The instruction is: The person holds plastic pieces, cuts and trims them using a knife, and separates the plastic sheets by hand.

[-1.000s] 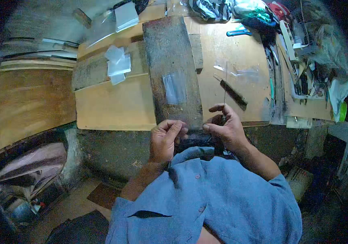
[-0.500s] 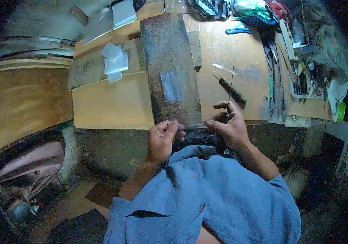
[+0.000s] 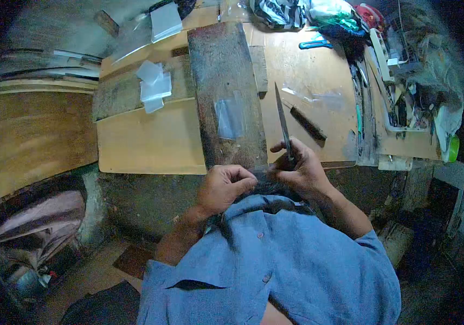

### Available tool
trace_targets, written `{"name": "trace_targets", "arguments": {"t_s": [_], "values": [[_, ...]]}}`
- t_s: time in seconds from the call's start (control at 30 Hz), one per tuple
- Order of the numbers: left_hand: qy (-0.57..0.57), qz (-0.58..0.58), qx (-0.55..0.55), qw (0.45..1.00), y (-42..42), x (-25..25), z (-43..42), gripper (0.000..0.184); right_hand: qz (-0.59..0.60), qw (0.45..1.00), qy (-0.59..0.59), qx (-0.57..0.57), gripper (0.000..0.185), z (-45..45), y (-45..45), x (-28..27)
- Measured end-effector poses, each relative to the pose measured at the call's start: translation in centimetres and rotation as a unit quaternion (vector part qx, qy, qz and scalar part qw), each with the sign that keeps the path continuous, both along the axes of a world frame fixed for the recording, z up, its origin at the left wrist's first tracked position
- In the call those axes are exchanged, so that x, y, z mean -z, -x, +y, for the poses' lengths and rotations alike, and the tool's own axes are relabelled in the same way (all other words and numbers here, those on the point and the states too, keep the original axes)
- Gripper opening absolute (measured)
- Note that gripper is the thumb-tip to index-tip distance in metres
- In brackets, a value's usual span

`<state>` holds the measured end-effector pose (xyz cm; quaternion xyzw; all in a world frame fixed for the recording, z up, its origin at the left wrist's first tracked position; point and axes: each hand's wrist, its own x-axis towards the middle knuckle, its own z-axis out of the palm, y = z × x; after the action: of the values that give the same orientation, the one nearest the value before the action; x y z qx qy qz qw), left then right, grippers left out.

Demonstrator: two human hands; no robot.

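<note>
My right hand [image 3: 300, 170] is closed around a knife, its narrow blade [image 3: 282, 116] pointing up and away over the bench. My left hand [image 3: 225, 187] is closed in a pinch just left of it, at the bench's front edge. Whatever the left fingertips hold is too faint to make out now. Beyond both hands, a dark wooden board [image 3: 224, 65] lies lengthwise, with clear plastic sheets [image 3: 229, 118] on its near part. A dark-handled tool [image 3: 308, 123] with thin prongs rests right of the knife.
More pale sheets [image 3: 155, 86] lie left of the board, and another stack [image 3: 165, 21] sits at the back. A blue cutter [image 3: 315, 44] and scraps of clear film [image 3: 319, 95] are on the right side. Bags [image 3: 335, 16] and a tool tray [image 3: 405, 116] crowd the far right.
The knife has turned, so its blade now leans left and shows its flat side. My left hand has rolled over and moved right toward the right hand; the clear sheet between them no longer shows plainly.
</note>
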<state>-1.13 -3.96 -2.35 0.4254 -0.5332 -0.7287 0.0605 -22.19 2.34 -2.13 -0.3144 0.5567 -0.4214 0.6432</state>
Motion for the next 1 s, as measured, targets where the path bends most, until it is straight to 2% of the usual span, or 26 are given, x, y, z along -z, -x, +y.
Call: {"name": "trace_targets", "arguments": {"t_s": [0.07, 0.13, 0.23, 0.33, 0.43, 0.57, 0.63, 0.77, 0.83, 0.9, 0.97, 1.0], "values": [[0.042, -0.013, -0.003, 0.999, 0.5, -0.1, 0.1, 0.015, -0.009, 1.000, -0.002, 0.012, 0.046, 0.0, -0.1, 0.0], [-0.002, 0.032, -0.112, 0.993, 0.8, 0.2, 0.8, 0.016, -0.042, 0.998, 0.033, 0.014, 0.044, 0.3, -0.2, 0.4], [0.001, 0.042, -0.149, 0.988, 0.8, 1.1, 1.6, 0.020, -0.028, 0.998, 0.050, 0.008, 0.041, 0.8, -0.5, 0.5], [0.005, 0.028, -0.129, 0.991, 0.5, 1.2, 1.8, 0.024, -0.065, 0.997, 0.016, 0.029, 0.038, 0.6, -0.8, -0.1], [-0.031, 0.050, -0.155, 0.986, 1.0, 0.5, 1.9, 0.025, -0.016, 0.998, 0.068, 0.008, 0.037, 0.9, -0.7, 0.8], [-0.050, 0.036, -0.170, 0.984, 0.9, 0.7, 1.9, 0.025, -0.043, 0.998, 0.032, 0.025, 0.037, 0.9, -0.8, 0.1], [-0.081, 0.050, -0.187, 0.978, 0.7, 0.6, 1.5, 0.025, 0.136, 0.986, 0.095, -0.010, 0.038, 1.2, -0.1, -0.3], [-0.084, 0.048, -0.254, 0.962, 0.5, 0.5, 1.0, 0.024, 0.192, 0.979, 0.045, -0.042, 0.032, 2.4, 2.1, -2.7], [-0.077, 0.060, -0.281, 0.955, 0.2, 0.3, 0.6, 0.024, 0.197, 0.970, 0.031, -0.137, 0.032, 3.1, 3.0, -3.9], [-0.069, 0.073, -0.295, 0.950, 0.0, 0.5, 0.4, 0.024, 0.211, 0.965, 0.010, -0.152, 0.031, 3.8, 2.8, -4.6], [-0.061, 0.087, -0.307, 0.946, -0.2, 0.6, 0.2, 0.023, 0.244, 0.949, 0.041, -0.197, 0.034, 4.0, 2.7, -5.4], [-0.057, 0.089, -0.305, 0.947, -0.3, 0.5, 0.1, 0.023, 0.241, 0.940, 0.013, -0.242, 0.035, 3.6, 2.8, -6.2]]}}
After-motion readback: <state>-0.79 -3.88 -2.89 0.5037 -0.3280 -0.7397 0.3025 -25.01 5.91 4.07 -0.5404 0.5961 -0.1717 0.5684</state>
